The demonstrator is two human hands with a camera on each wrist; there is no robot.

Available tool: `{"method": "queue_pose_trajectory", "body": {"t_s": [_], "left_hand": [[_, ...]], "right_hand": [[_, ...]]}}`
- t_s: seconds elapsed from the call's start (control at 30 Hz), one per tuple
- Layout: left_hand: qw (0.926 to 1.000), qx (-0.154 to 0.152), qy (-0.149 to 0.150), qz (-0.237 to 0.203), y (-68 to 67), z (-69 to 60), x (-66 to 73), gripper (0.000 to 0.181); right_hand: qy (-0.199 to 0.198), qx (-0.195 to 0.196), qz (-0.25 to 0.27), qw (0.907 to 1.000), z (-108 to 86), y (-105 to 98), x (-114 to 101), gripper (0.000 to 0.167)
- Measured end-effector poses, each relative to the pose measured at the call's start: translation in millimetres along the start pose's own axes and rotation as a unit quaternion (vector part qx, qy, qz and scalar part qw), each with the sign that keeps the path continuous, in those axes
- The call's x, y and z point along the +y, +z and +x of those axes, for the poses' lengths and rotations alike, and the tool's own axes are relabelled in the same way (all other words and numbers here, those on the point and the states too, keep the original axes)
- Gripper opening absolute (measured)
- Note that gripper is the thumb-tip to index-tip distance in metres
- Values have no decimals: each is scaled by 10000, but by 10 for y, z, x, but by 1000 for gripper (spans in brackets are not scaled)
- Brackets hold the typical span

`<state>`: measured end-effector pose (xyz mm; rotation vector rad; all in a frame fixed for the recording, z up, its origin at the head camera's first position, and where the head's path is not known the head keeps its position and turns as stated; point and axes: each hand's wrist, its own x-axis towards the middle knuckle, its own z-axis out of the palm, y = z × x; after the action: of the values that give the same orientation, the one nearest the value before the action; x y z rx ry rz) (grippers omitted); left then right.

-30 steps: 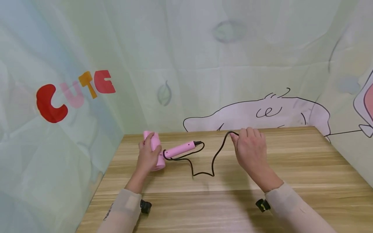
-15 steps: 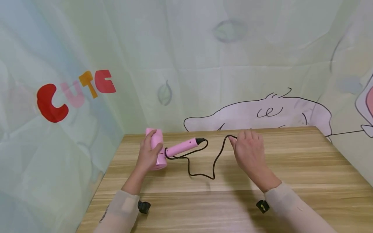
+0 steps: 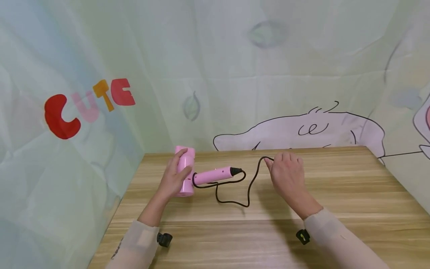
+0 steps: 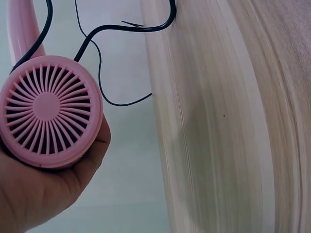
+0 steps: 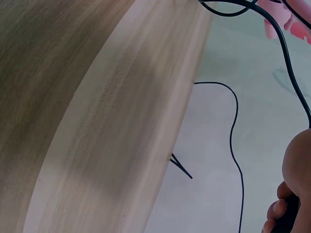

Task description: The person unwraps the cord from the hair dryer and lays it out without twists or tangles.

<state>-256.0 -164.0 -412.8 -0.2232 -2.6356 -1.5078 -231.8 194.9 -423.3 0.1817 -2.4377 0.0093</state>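
Observation:
A pink hair dryer (image 3: 189,160) is in my left hand (image 3: 172,180), fingers and thumb wrapped round its barrel. In the head view its handle (image 3: 213,176) points right, and the black cord loops round the handle's base. The left wrist view shows the dryer's round slotted grille (image 4: 46,107) facing the camera. From the handle's end, the black cord (image 3: 231,202) runs across in bends to my right hand (image 3: 288,175), which grips its far end. A black piece, perhaps the plug (image 5: 287,216), shows between those fingers in the right wrist view; the rest is hidden.
Both hands are over a wood-grain table (image 3: 235,239). A printed cloth backdrop (image 3: 215,93) rises behind the far edge and along the left side. A small black device (image 3: 164,239) sits at the left wrist, another (image 3: 303,236) at the right.
My left hand has moved the hair dryer slightly right, and its handle lies more level than before. The right hand has stayed nearly in place, still holding the cord.

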Motion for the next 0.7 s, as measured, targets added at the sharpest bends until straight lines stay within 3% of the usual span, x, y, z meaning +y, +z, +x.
{"method": "queue_pose_trajectory", "body": {"t_s": [0.23,0.4,0.53,0.7], "left_hand": [[9991,-397,129,-105,-14,-9,-2,61],[9965,-728,400,73,-27,-30,-2,61],[9941,-868,632,157,-34,-41,-24,59],[9912,-1129,681,94,-39,-52,-33,58]], "right_hand": [[213,-307,-23,9993,34,10,3,56],[448,-565,89,9974,68,-24,18,55],[597,-620,189,9961,93,-68,23,54],[725,-596,200,9954,129,-110,43,54]]}}
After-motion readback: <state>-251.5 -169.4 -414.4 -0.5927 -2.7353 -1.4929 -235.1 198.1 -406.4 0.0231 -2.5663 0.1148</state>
